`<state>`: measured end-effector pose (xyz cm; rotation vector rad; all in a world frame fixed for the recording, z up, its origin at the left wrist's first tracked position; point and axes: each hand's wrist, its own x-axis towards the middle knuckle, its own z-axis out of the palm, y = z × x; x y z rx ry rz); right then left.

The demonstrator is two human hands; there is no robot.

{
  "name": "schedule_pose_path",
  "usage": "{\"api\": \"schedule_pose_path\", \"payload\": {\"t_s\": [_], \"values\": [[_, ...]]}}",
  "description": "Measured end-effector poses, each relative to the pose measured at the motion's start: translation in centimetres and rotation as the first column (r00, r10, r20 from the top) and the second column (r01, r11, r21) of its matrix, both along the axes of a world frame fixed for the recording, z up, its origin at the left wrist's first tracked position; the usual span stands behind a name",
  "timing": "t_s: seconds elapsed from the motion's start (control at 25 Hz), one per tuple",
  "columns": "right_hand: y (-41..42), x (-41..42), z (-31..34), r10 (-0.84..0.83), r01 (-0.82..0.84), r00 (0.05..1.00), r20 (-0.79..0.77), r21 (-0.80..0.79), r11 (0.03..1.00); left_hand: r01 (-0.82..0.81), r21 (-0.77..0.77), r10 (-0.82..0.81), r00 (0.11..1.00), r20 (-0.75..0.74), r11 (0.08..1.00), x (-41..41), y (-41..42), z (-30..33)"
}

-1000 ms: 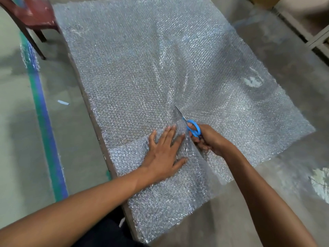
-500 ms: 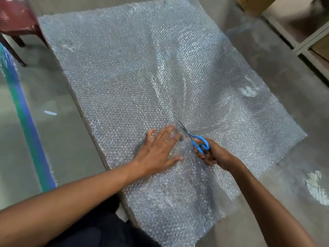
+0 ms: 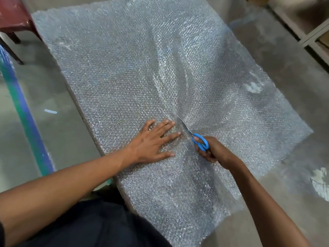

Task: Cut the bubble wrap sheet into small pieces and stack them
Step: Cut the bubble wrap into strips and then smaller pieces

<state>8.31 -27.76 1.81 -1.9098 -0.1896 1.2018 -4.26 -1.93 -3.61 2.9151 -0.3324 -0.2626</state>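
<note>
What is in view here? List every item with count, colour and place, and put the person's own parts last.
bubble wrap sheet: one, clear, spread across the floor, partly cut from the near edge.
scissors: one pair, blue handles, metal blades pointing away, in the cut near the sheet's middle.
chair: one, red, top left corner.
floor stripe: one, green and blue, along the left.
paper scrap: one, white, on the floor left of the sheet.
shelf frame: one, pale, top right.
left hand: fingers spread flat, pressing the sheet beside the blades.
right hand: grips the scissors' handles.
</note>
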Motion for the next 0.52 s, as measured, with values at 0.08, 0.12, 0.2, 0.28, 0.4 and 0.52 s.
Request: {"api": "schedule_pose_path", "payload": {"t_s": [0.08,0.12,0.2,0.28,0.4,0.52], "values": [[0.8,-0.1,-0.2,-0.007,0.007,1.000,-0.003,-0.001,1.000,0.009,0.016,-0.009,1.000,0.023,1.000,-0.1,0.0,-0.1],[1.0,0.0,-0.1,-0.005,0.005,1.000,0.005,0.005,1.000,0.013,0.017,-0.013,0.999,0.029,1.000,-0.1,0.1,-0.1],[1.0,0.4,0.0,0.020,-0.021,0.999,0.032,0.029,0.999,0.023,0.016,-0.024,0.999,0.039,1.000,-0.1,0.1,0.0],[0.8,0.8,-0.1,0.056,-0.057,0.998,0.034,0.036,0.998,0.035,0.022,-0.036,0.998,0.060,0.999,-0.3,0.0,0.1],[1.4,0.8,-0.5,0.053,-0.053,0.999,0.013,0.036,0.998,0.036,0.005,-0.036,0.995,0.092,0.999,-0.7,0.1,0.4],[2.5,0.9,-0.7,0.010,-0.012,0.998,0.057,0.042,0.999,0.044,0.008,-0.045,0.996,0.083,0.999,-0.6,0.0,0.1]]}}
